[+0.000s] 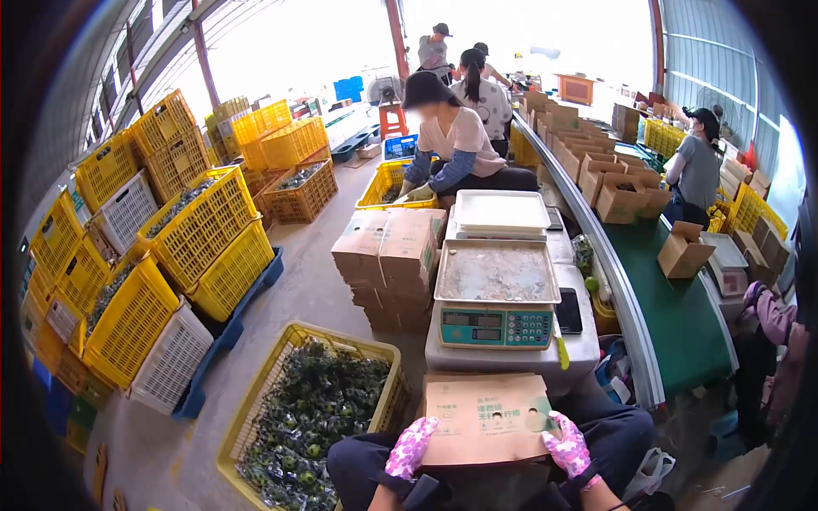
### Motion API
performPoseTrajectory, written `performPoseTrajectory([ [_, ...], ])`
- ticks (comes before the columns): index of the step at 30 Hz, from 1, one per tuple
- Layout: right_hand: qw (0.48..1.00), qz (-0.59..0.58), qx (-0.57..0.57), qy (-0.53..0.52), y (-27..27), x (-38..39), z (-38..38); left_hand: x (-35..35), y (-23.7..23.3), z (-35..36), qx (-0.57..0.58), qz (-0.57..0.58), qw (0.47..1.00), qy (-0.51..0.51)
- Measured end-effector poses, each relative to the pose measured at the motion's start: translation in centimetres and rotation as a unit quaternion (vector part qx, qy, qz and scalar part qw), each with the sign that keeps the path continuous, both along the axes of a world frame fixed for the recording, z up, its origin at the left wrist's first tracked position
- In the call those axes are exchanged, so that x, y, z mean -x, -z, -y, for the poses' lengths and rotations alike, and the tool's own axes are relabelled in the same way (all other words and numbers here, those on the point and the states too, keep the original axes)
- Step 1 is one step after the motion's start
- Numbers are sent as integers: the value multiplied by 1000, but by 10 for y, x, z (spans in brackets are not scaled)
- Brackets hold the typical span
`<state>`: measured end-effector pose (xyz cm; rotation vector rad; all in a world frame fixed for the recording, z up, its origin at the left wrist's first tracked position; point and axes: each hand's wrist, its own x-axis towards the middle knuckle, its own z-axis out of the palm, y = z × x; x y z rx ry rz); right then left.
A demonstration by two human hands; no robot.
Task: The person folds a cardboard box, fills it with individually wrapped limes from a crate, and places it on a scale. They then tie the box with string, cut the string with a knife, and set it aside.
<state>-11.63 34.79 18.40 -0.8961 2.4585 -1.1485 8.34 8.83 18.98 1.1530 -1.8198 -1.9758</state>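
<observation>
A brown cardboard box (486, 404) with green printing is between my two hands, low in the view and over my lap. On its left edge is my left hand (411, 447), in a pink patterned glove, its thumb on the upper face. My right hand (568, 444), gloved alike, grips the right edge in the same way. The fingers beneath the box are hidden. To the left stands a yellow crate (394, 375) full of small dark-green wrapped items. Just beyond the box is a weighing scale (496, 327) with a soiled metal tray.
A phone (568, 312) and a yellow-handled knife (562, 352) lie beside the scale. Tied flat cartons (383, 247) are stacked ahead. A green conveyor (682, 319) with open boxes runs along the right. Crates (204, 226) are piled left. Several people work further off.
</observation>
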Motion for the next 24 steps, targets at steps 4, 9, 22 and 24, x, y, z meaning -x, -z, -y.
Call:
performPoseTrajectory([
  [4, 903, 393, 170, -42, -24, 7, -1, -15, -33, 2, -322, -159, 932, -50],
  [9, 673, 724, 150, -7, -90, -22, 2, -20, -78, -40, -246, -411, 876, -51],
  [22, 910, 221, -27, -350, -145, -8, 89, 24, -58, -64, 111, -188, 972, -90],
  [24, 863, 260, -26, -433, -124, -4, 120, 28, -33, -69, 70, -223, 971, -57],
])
